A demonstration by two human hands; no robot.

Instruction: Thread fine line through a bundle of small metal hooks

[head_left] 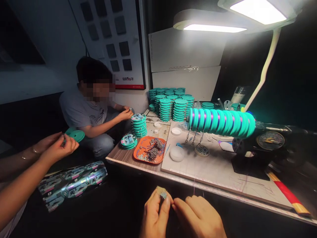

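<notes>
At the lower middle, below the table's front edge, my left hand (156, 211) is closed, with a small grey-blue piece (163, 195) between thumb and forefinger. What that piece is I cannot make out. My right hand (200, 215) is closed beside it, its fingertips meeting those of the left; whatever they pinch is hidden. A thin purple line (194, 186) comes down to the right hand from the table edge. Above, a row of teal foam line spools (220, 122) wound with purple line sits on the shaft of a winding machine (267, 142). Swivels (193, 137) hang from the spools.
An orange tray (135, 153) holds dark small parts. Stacked teal spools (164, 109) stand behind it. Round white dishes (176, 153) lie on the board. A lamp (264, 76) arches overhead. Co-workers' hands (59, 147) work at left, near a printed sheet (74, 183); another person (91, 105) sits beyond.
</notes>
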